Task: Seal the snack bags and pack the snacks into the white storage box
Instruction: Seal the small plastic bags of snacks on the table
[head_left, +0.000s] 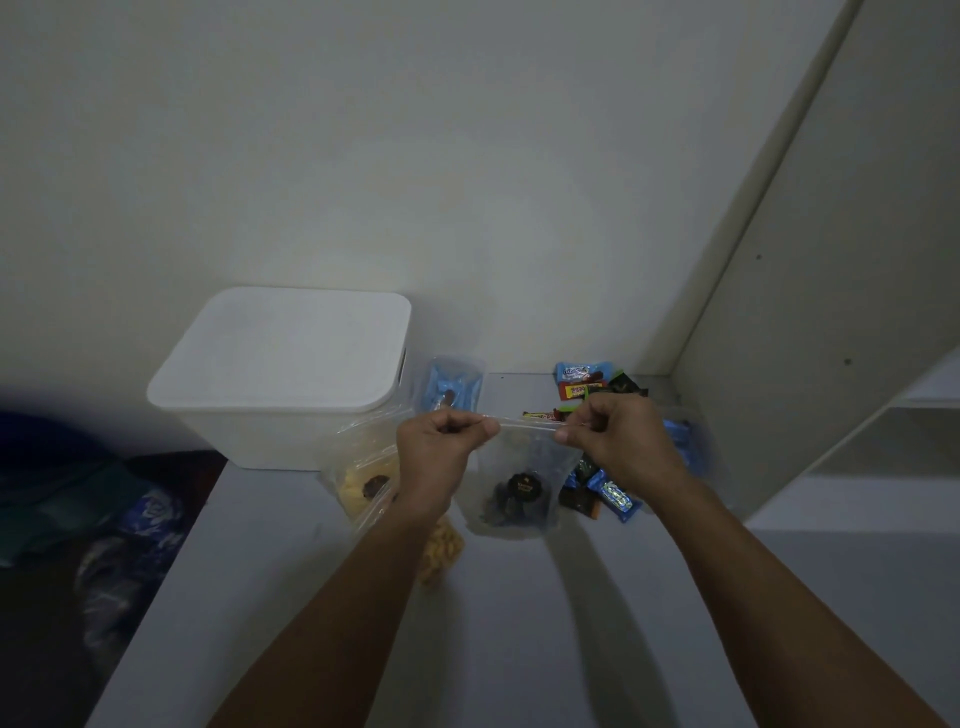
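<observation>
A clear plastic zip-top bag holding dark wrapped chocolates (519, 488) hangs upright just above a pale grey tabletop (519, 623), stretched by its top edge between two hands. The left hand (436, 441) pinches the left end of the zip strip between thumb and curled fingers; the right hand (608, 441) pinches the right end the same way. The hands are apart, with the strip pulled taut between them. Whether the seal is closed cannot be told.

Just left of it, partly behind the left wrist, lies a second clear plastic bag with yellow snacks (363, 473); its state is unclear. A clear bag of blue-wrapped sweets (454, 387) leans against the box. To the right, loose wrapped candies in blue, red and black (597, 387) lie scattered on the table.

The white rectangular plastic storage box (280, 374) stands at the back left against the wall, lid on.

By the look of it, the task is at an early stage: sealing is under way, the box is not yet opened, and nothing is visibly packed.
</observation>
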